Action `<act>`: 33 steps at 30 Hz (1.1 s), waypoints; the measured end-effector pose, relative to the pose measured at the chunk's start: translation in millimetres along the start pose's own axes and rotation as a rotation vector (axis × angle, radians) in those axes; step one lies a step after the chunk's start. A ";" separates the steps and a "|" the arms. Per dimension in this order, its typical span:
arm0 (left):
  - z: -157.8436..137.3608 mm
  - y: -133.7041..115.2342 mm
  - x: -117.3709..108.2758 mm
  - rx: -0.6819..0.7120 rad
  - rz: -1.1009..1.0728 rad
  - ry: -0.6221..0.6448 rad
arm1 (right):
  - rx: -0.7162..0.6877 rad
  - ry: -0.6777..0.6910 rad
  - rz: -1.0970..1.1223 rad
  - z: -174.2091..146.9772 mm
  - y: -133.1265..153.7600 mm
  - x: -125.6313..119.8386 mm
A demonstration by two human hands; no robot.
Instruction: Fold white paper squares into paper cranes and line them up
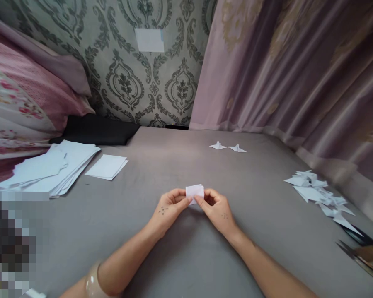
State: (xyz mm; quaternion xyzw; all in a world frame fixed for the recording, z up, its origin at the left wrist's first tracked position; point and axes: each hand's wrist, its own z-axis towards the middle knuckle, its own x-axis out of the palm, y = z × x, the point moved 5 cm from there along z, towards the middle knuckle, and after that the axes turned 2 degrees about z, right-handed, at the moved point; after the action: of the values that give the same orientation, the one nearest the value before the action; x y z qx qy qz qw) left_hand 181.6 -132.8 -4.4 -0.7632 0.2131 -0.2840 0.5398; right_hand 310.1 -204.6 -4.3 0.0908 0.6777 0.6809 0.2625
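Pink and floral fabric (21,103) drapes the left edge of the frame, above a pixelated patch in the lower left corner. Beside it at middle left lies 1 loose stack of white sheets (76,165), its layers overlapping too closely to count. Just behind the stack is 1 black flat item (96,129); to the right of the stack sits 1 smaller pile of cut paper (107,166), at least 2 pieces deep.

At upper center, 1 white sheet (149,40) hangs on the patterned wall (124,82). Below, at the center of the frame, the left hand (168,209), its forearm wearing 1 wide glossy band (95,281), pinches the near left part of 1 small folded paper (194,191) between thumb and fingers. The right hand (219,209) grips the same paper's right side, thumb in front, the 2 thumb tips close together, above the gray tabletop (255,178).

Right of center, toward the back, stand 2 folded paper figures (227,146), close side by side. A mauve curtain (251,62) fills the upper right. At far right lies 1 heap of white folded figures (313,188), at least 3, overlapping; below it, dark pointed blades (349,250) reach the frame's edge.
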 end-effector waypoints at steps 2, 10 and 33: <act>0.7 0.0 -1.2 0.009 0.036 -0.042 | 0.002 0.000 -0.006 0.0 -0.6 0.9; 4.0 -0.9 -9.9 0.080 0.367 -0.110 | 0.023 -0.024 0.056 2.8 -6.8 1.2; -11.0 -3.5 3.9 0.671 1.329 0.056 | -0.149 0.036 -0.783 -7.8 5.3 13.9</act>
State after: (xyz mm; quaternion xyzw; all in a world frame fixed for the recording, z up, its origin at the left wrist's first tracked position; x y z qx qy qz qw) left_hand 177.3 -141.9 2.6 -0.2599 0.5453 0.0330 0.7963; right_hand 293.3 -204.5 -2.9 -0.2054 0.6142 0.5783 0.4961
